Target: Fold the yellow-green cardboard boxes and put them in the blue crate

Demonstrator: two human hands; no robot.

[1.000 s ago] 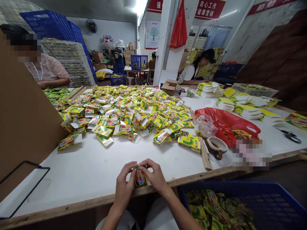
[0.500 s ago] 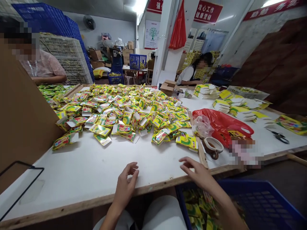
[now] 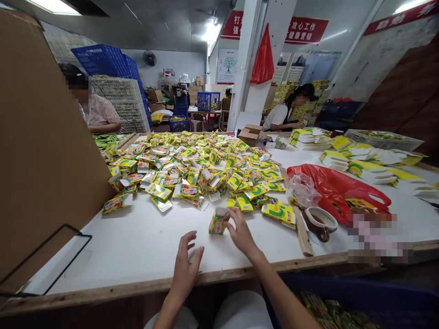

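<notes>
Between the fingers of my right hand (image 3: 239, 230) is a small yellow-green printed carton (image 3: 217, 222), held just in front of the pile with a grey-white flap at its top. My left hand (image 3: 188, 257) is held over the white tabletop (image 3: 137, 246) to the left of that carton, fingers curved and apart, with nothing in them. Beyond both hands spreads a broad heap of similar small cartons (image 3: 192, 176), many with white end flaps showing.
On the right lie a wooden strip (image 3: 302, 230), a brown cup (image 3: 320, 218) and a red plastic bag (image 3: 318, 178). A cardboard panel (image 3: 51, 160) and black wire frame (image 3: 80, 234) stand left. Below the edge is a blue basket (image 3: 291, 285) of cartons. Two people sit across the table.
My right hand has moved forward and left from the table's edge and now grips a carton. My left hand stays open near the edge. The view has shifted left and up.
</notes>
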